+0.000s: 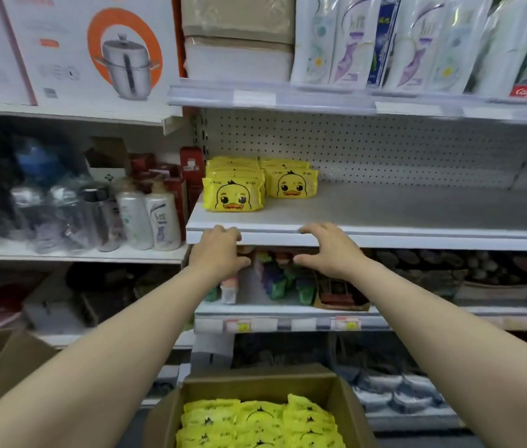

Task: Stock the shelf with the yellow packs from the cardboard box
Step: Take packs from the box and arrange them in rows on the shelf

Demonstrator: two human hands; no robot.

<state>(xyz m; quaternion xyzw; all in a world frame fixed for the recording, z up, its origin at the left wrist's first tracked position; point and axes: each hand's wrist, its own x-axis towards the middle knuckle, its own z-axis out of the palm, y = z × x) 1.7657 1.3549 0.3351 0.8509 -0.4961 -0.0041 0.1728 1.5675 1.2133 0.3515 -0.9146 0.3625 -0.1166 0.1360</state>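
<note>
At the far left, a steamer pot carton (94, 50) is seen on the top shelf, with shampoo bottles (149, 218) lined up one level below. Just right of these, two rows of yellow duck packs (233, 195) are stood upright at the left end of the white middle shelf (401, 211), against the pegboard back. The left hand (220, 250) is held at the shelf's front lip below the packs, its fingers loosely bent and nothing grasped; contact with the lip cannot be told. Lower down, an open cardboard box (349, 402) is seen, filled with more yellow packs (258, 421). The right hand (330, 250) is held likewise at the lip, loosely curled and empty. Above right, shampoo refill pouches (352, 43) are ranged upright.
</note>
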